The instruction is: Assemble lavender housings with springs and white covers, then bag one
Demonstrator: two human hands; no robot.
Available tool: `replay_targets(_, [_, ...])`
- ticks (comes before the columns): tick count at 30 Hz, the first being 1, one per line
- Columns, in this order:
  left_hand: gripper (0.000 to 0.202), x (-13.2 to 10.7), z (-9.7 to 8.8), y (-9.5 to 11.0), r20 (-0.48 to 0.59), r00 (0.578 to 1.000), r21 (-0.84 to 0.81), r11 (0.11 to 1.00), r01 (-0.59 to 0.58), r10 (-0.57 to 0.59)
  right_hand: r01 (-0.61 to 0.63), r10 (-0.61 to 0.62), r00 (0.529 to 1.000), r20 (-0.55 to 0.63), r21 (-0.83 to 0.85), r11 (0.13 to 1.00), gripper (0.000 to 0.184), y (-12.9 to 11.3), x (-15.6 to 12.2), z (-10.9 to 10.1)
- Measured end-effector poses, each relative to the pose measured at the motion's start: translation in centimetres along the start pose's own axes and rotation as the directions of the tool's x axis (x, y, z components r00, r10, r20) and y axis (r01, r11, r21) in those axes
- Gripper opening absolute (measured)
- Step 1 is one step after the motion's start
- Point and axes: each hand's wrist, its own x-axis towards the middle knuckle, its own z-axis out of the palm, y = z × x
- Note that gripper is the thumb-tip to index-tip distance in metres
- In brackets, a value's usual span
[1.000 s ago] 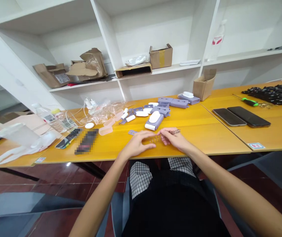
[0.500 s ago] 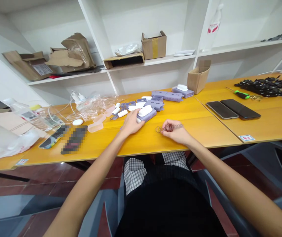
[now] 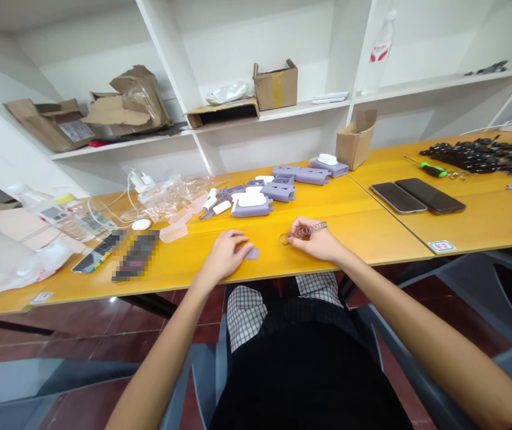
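My right hand [image 3: 312,239] is closed around a thin metal coil spring [image 3: 319,227], and the spring's coils stick out at both ends of the grip. Low over the table's front part, my left hand [image 3: 225,255] has its fingers curled, thumb and fingertips at a small flat purple plastic piece [image 3: 253,254]. Beyond the left hand lies a purple perforated housing with a white oval top [image 3: 252,202]; neither hand touches it. More purple housings [image 3: 279,191] and white cylinders [image 3: 222,207] are grouped behind and beside it.
Translucent trays [image 3: 174,232], crumpled plastic film [image 3: 161,197] and a white round disc [image 3: 141,224] lie to the left. Two phones [image 3: 430,196], a green-handled screwdriver [image 3: 433,170] and a heap of black parts [image 3: 475,156] are on the right. A cardboard box [image 3: 355,143] stands at the back.
My left hand has left the white-topped housing and moved toward me, down to the small purple piece. The housing now lies turned more squarely. My right hand still holds the spring, now showing more of it.
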Motion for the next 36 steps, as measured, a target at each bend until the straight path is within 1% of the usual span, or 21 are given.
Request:
replay_targets(1, [0.047, 0.2, 0.0, 0.7, 0.035, 0.999, -0.043, 0.999, -0.026, 0.027, -0.003, 0.003, 1.0, 0.001, 0.005, 1.0, 0.015, 0.0, 0.0, 0.0])
replay_targets(3, [0.062, 0.5, -0.7, 1.4, 0.146, 0.985, -0.125, 0.99, -0.069, 0.087, -0.001, 0.001, 1.0, -0.01, -0.002, 1.0, 0.014, 0.1, 0.2, -0.1])
replay_targets(5, [0.074, 0.2, -1.9, 1.3, 0.255, 0.959, -0.179, 0.981, -0.075, 0.12, 0.026, -0.027, 0.999, -0.033, -0.028, 0.999, 0.012, 0.3, 0.3, -0.1])
replay_targets(6, [0.077, -0.2, -2.5, 1.3, 0.291, 0.949, -0.193, 0.979, -0.068, 0.123, 0.051, -0.053, 0.998, -0.042, -0.044, 0.998, 0.011, 0.4, 0.4, -0.1])
replay_targets(8, [0.083, -1.2, -3.5, 1.6, 0.334, 0.935, -0.204, 0.977, -0.056, 0.123, 0.102, -0.105, 0.994, -0.041, -0.068, 0.992, 0.01, 0.7, 0.6, -0.1])
replay_targets(9, [0.088, -1.6, -3.6, 2.0, 0.347, 0.929, -0.202, 0.978, -0.06, 0.128, 0.117, -0.119, 0.992, -0.031, -0.076, 0.99, 0.011, 0.8, 0.7, -0.1])
replay_targets(11, [0.098, -2.3, -3.2, 3.4, 0.369, 0.915, -0.19, 0.977, -0.097, 0.163, 0.117, -0.118, 0.993, -0.005, -0.079, 0.99, 0.01, 0.9, 0.7, -0.1])
replay_targets(12, [0.1, -2.3, -2.7, 4.2, 0.367, 0.909, -0.19, 0.973, -0.134, 0.197, 0.106, -0.106, 0.994, 0.005, -0.078, 0.991, 0.01, 1.0, 0.7, -0.2])
replay_targets(13, [0.095, -2.2, -2.0, 4.9, 0.347, 0.908, -0.192, 0.966, -0.175, 0.234, 0.094, -0.094, 0.996, 0.011, -0.075, 0.993, 0.009, 1.0, 0.7, -0.2])
replay_targets(16, [0.054, -0.9, 0.1, 5.9, 0.226, 0.925, -0.184, 0.946, -0.267, 0.305, 0.08, -0.08, 0.997, 0.015, -0.073, 0.994, 0.007, 1.0, 0.7, -0.2])
replay_targets(18, [0.042, 0.1, 1.0, 5.8, 0.169, 0.935, -0.196, 0.94, -0.279, 0.313, 0.084, -0.083, 0.996, 0.012, -0.084, 0.993, 0.008, 0.9, 0.7, -0.1])
replay_targets(20, [0.042, 0.7, 1.2, 5.2, 0.117, 0.952, -0.215, 0.943, -0.254, 0.283, 0.073, -0.073, 0.997, 0.006, -0.083, 0.994, 0.009, 0.8, 0.7, 0.0])
replay_targets(22, [0.047, 0.9, 1.0, 4.6, 0.089, 0.965, -0.235, 0.947, -0.22, 0.247, 0.053, -0.054, 0.998, -0.014, -0.055, 0.997, 0.01, 0.8, 0.7, 0.2])
replay_targets(25, [0.051, 0.6, 0.3, 3.8, 0.087, 0.97, -0.251, 0.947, -0.201, 0.229, 0.029, -0.029, 0.999, -0.038, 0.0, 1.0, 0.02, 0.9, 0.7, 0.4])
replay_targets(28, [0.054, 0.4, 0.2, 3.2, 0.075, 0.974, -0.243, 0.951, -0.189, 0.213, 0.002, -0.001, 1.0, -0.031, 0.033, 0.999, 0.028, 1.1, 0.8, 0.6])
replay_targets(32, [0.047, 0.8, 0.8, 2.6, 0.031, 0.98, -0.278, 0.944, -0.179, 0.194, -0.018, 0.02, 0.999, -0.025, 0.079, 0.997, 0.027, 1.3, 0.9, 0.9])
replay_targets(36, [0.039, 1.0, 1.2, 2.3, -0.014, 0.983, -0.334, 0.926, -0.177, 0.182, -0.005, 0.005, 1.0, 0.003, 0.097, 0.995, 0.022, 1.2, 0.9, 1.0])
